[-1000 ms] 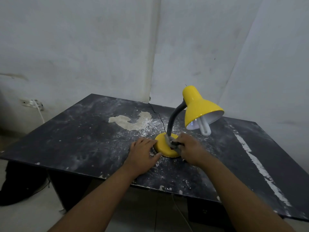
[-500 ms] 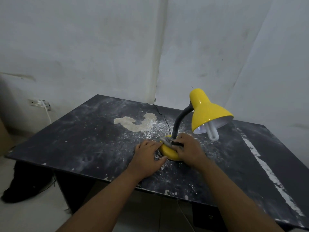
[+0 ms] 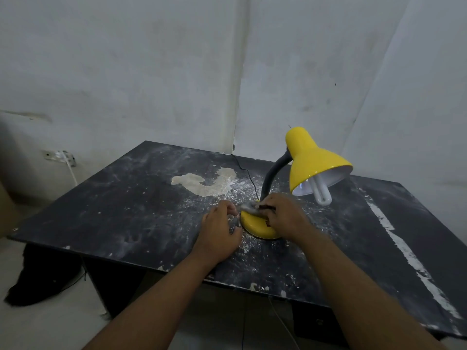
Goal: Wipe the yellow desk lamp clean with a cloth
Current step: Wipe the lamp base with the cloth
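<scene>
A yellow desk lamp stands on a dusty black table, its shade tilted to the right with a white bulb showing. Its grey neck rises from a round yellow base. My right hand presses a small grey cloth onto the top of the base by the neck. My left hand rests on the table against the base's left edge, fingers curled, with a bit of cloth at its fingertips.
A pale patch of worn surface lies behind the hands. The lamp's black cord runs back to the wall. A wall socket with a white cable is at the left. A dark bundle lies on the floor under the table.
My right hand with the cloth has shifted from the base's front edge up to its top near the neck. My left hand's fingers have curled in by the base.
</scene>
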The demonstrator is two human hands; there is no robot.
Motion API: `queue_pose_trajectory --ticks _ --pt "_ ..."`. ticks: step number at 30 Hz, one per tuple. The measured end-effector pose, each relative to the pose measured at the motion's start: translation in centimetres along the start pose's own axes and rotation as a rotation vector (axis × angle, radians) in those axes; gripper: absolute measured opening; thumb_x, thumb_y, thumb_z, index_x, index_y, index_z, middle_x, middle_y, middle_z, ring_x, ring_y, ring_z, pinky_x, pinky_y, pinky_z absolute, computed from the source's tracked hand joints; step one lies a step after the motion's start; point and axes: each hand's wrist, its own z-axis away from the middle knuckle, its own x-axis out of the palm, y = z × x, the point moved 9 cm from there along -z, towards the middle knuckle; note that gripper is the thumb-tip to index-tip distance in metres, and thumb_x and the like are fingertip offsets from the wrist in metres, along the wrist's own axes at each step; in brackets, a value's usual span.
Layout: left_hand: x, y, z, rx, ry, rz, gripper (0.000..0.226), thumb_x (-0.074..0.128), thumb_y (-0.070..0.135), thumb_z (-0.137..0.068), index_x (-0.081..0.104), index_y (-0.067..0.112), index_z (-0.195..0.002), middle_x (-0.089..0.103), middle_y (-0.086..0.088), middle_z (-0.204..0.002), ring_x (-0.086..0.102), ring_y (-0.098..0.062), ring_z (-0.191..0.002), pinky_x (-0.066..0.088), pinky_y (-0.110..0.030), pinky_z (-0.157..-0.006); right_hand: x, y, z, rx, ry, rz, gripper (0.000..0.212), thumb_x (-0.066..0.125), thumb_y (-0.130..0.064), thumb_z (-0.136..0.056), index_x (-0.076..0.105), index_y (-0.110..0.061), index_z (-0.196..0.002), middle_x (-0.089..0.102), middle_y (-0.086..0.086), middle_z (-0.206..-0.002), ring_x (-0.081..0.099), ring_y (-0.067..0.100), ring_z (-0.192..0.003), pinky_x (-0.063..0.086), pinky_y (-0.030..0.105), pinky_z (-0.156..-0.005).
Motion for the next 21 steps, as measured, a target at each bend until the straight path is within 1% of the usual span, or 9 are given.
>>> queue_pose_trajectory --ticks 2,5,7,10,13,16,18,20,21 --pt "-0.2 0.3 0.2 0.027 0.026 -0.018 0.039 0.068 0.028 -0.084 0.045 0.035 -0.115 0.057 0.015 -0.113 0.055 -0.009 -0.109 0.048 -0.048 -0.104 0.6 -0.4 0.3 0.007 0.024 0.018 0.023 0.065 -0.025 -0.103 0.083 -0.021 -0.117 0.073 -0.002 -0.114 0.064 0.021 -0.101 0.051 0.041 -0.084" --pt "-0.6 0.9 0.6 0.056 0.061 -0.048 0.042 0.070 0.021 -0.084 0.049 0.029 -0.119 0.054 0.011 -0.113 0.049 -0.008 -0.107 0.046 -0.047 -0.105 2.5 -1.2 1.4 -0.010 0.015 0.056 0.023 0.064 -0.025 -0.102 0.084 -0.025 -0.115 0.073 -0.003 -0.116 0.063 0.022 -0.104 0.052 0.044 -0.088" --pt "-0.9 1.1 0.7 0.067 0.081 -0.052 0.044 0.069 0.017 -0.082 0.051 0.025 -0.122 0.053 0.009 -0.114 0.048 -0.009 -0.108 0.047 -0.046 -0.103 1.8 -1.5 1.4 -0.053 -0.040 0.018 0.019 0.069 -0.022 -0.099 0.085 -0.023 -0.109 0.075 -0.001 -0.111 0.065 0.023 -0.101 0.053 0.044 -0.089" --pt "-1.3 1.4 0.7 0.082 0.097 -0.059 0.044 0.068 0.016 -0.081 0.051 0.024 -0.120 0.053 0.008 -0.114 0.050 -0.012 -0.109 0.048 -0.045 -0.101 0.1 0.3 1.3 0.048 -0.150 -0.085 0.012 0.073 -0.021 -0.096 0.083 -0.023 -0.103 0.074 -0.004 -0.103 0.067 0.020 -0.097 0.054 0.042 -0.088" --pt "-1.0 1.3 0.8 0.078 0.066 -0.056 0.042 0.067 0.016 -0.082 0.053 0.028 -0.120 0.055 0.010 -0.114 0.050 -0.012 -0.109 0.049 -0.046 -0.101 -0.5 0.8 2.6 0.051 -0.034 -0.036 0.018 0.071 -0.017 -0.097 0.084 -0.026 -0.104 0.076 -0.006 -0.107 0.068 0.018 -0.099 0.053 0.032 -0.082" --pt "-0.5 1.4 0.7 0.106 0.026 -0.052 0.048 0.064 0.017 -0.083 0.062 0.027 -0.130 0.064 0.010 -0.122 0.054 -0.012 -0.118 0.050 -0.049 -0.106 0.5 0.6 5.2 -0.031 0.052 -0.066 0.031 0.068 -0.002 -0.095 0.086 -0.026 -0.105 0.075 -0.010 -0.120 0.064 0.010 -0.109 0.049 0.022 -0.093" --pt "-0.3 1.7 0.7 0.140 0.012 -0.064 0.051 0.062 0.019 -0.082 0.066 0.026 -0.132 0.068 0.008 -0.123 0.055 -0.012 -0.119 0.050 -0.050 -0.107 -0.1 1.1 5.8 0.000 0.039 -0.148 0.031 0.069 -0.001 -0.096 0.085 -0.027 -0.100 0.074 -0.012 -0.119 0.065 0.009 -0.110 0.052 0.024 -0.095" --pt "-0.3 1.8 0.8 0.149 0.003 -0.068 0.052 0.060 0.022 -0.083 0.068 0.026 -0.133 0.070 0.006 -0.124 0.057 -0.012 -0.117 0.052 -0.047 -0.104 -1.1 2.2 5.4 0.084 0.018 -0.202 0.022 0.072 -0.009 -0.099 0.084 -0.028 -0.099 0.074 -0.010 -0.112 0.066 0.011 -0.104 0.055 0.032 -0.091" --pt "-0.2 1.7 0.8 0.143 -0.007 -0.066 0.052 0.059 0.024 -0.084 0.067 0.027 -0.135 0.070 0.005 -0.125 0.059 -0.012 -0.117 0.054 -0.045 -0.103 -1.7 2.6 5.1 0.108 0.047 -0.181 0.018 0.072 -0.013 -0.100 0.083 -0.028 -0.101 0.074 -0.008 -0.109 0.066 0.013 -0.100 0.054 0.034 -0.088"
